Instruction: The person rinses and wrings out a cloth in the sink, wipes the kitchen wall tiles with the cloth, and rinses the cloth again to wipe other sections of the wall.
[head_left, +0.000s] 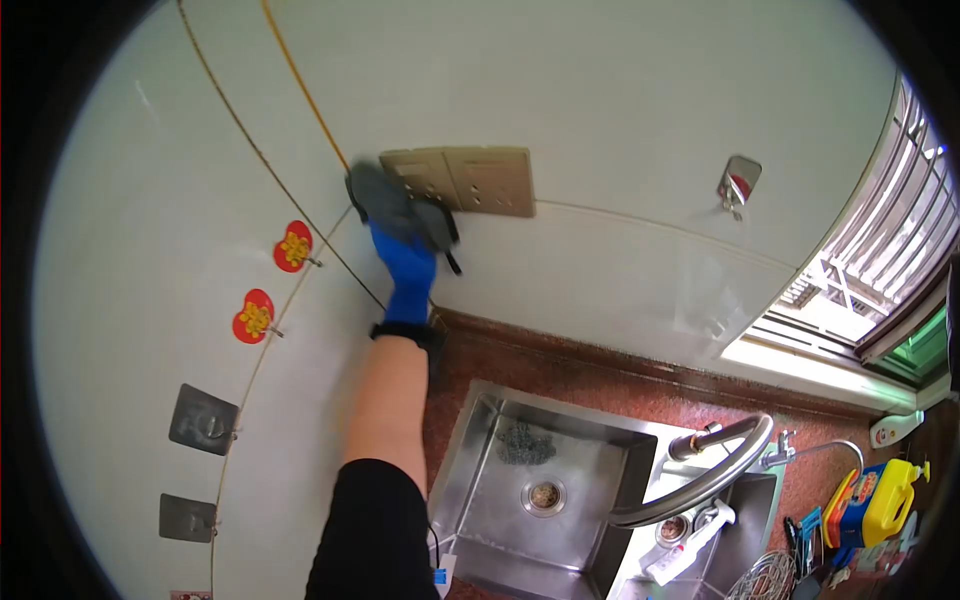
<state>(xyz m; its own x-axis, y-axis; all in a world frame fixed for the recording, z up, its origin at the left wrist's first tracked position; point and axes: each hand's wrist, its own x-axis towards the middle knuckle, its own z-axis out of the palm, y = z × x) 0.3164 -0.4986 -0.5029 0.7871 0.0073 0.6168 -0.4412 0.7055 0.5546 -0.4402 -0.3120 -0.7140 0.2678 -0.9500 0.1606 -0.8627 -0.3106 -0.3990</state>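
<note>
My left hand (400, 230), in a blue glove with grey over the fingers and a black cuff, is raised against the pale tiled wall. It is at the left end of a beige socket panel (490, 181) and partly covers it. Motion blurs the fingers, so their hold is unclear. Small black parts show on both sides of the glove, too blurred to name. A thin orange line (305, 85) runs down the wall to the fingertips. My right hand is out of view.
Below are a steel double sink (480, 500) with a curved faucet (740, 465), a spray bottle (690, 545) and a yellow jug (885, 500). Red decorated hooks (293, 247) and grey hooks (203, 420) are on the wall. A barred window (880, 240) stands right.
</note>
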